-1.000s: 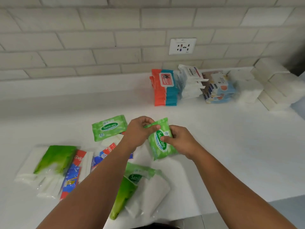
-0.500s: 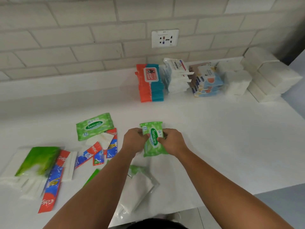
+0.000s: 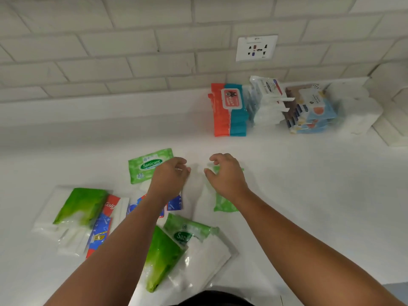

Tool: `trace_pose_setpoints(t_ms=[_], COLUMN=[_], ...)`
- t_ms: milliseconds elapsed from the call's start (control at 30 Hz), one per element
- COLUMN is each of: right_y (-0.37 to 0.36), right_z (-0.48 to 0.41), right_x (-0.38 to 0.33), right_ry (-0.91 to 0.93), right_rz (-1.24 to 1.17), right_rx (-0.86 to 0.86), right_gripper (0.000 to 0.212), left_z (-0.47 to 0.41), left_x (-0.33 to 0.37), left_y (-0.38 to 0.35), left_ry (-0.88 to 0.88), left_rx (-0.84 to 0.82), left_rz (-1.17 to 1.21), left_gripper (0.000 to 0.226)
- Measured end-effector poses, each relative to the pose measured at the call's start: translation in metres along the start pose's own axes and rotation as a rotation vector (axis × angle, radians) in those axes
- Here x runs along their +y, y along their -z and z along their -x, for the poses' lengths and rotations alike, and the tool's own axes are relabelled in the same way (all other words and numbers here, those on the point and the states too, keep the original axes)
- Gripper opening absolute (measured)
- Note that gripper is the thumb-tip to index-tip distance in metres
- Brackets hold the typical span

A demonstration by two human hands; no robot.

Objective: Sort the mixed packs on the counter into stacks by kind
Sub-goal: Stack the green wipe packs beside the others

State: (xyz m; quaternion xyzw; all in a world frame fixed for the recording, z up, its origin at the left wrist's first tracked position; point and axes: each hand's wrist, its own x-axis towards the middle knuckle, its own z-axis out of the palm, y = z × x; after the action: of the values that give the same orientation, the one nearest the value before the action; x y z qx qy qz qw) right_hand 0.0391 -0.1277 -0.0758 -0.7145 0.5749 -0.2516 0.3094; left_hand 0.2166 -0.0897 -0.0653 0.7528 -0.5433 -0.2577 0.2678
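Three green soft-plastic Sanicare wipe packs are in view. One flat green Sanicare pack (image 3: 150, 165) lies label up on the white counter (image 3: 309, 195), its right corner hidden by your left hand (image 3: 169, 178). A second green pack (image 3: 224, 200) lies flat on the counter, mostly covered by your right hand (image 3: 227, 176); only its lower end and a sliver of its upper edge show. A third green Sanicare pack (image 3: 187, 231) sits near the counter's front edge, partly under a green-and-clear film pack of white tissues (image 3: 176, 259).

Both of your hands hover with fingers loosely curled and spread apart, gripping nothing.

A second green-and-clear tissue pack (image 3: 75, 208) lies at far left, overlapping a red-and-blue Colgate sachet strip (image 3: 103, 221). Your left forearm crosses further blue sachets (image 3: 174, 204); their number cannot be told.

At the back, against the white brick-tile wall (image 3: 110, 51) under a white socket plate (image 3: 256, 47), four sorted stacks stand side by side: orange-and-teal wipe packs (image 3: 229, 111), white packs (image 3: 268, 102), blue-and-white packs (image 3: 309, 111) and plain white tissue packs (image 3: 357, 111).
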Motion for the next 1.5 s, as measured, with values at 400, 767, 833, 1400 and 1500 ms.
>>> trace_pose_setpoints(t_ms=[400,767,833,1400,1500], right_y=[-0.077,-0.115,-0.115,-0.001,0.018], right_z=[-0.052,-0.104,-0.106,-0.064,-0.042], right_x=[-0.062,-0.087,-0.087,-0.081,-0.062], right_ry=[0.163,0.283,0.288,0.097,0.001], right_rz=[0.122,0.491,0.523,-0.173,-0.294], right_rx=[-0.260,-0.553,-0.559,-0.370,-0.276], right_gripper=[0.046,0.069,0.071,0.012,0.016], left_z=[-0.038,-0.051,-0.052,-0.031,-0.018], left_x=[-0.093,-0.098,-0.098,-0.014,0.003], left_y=[0.067,0.074,0.074,0.091,0.073], left_ry=[0.333,0.498,0.505,0.118,0.152], left_rx=[0.193,0.087,0.061,0.085,-0.050], left_rz=[-0.073,0.108,0.179,0.856,0.855], left_gripper=[0.058,0.051,0.034,0.016,0.023])
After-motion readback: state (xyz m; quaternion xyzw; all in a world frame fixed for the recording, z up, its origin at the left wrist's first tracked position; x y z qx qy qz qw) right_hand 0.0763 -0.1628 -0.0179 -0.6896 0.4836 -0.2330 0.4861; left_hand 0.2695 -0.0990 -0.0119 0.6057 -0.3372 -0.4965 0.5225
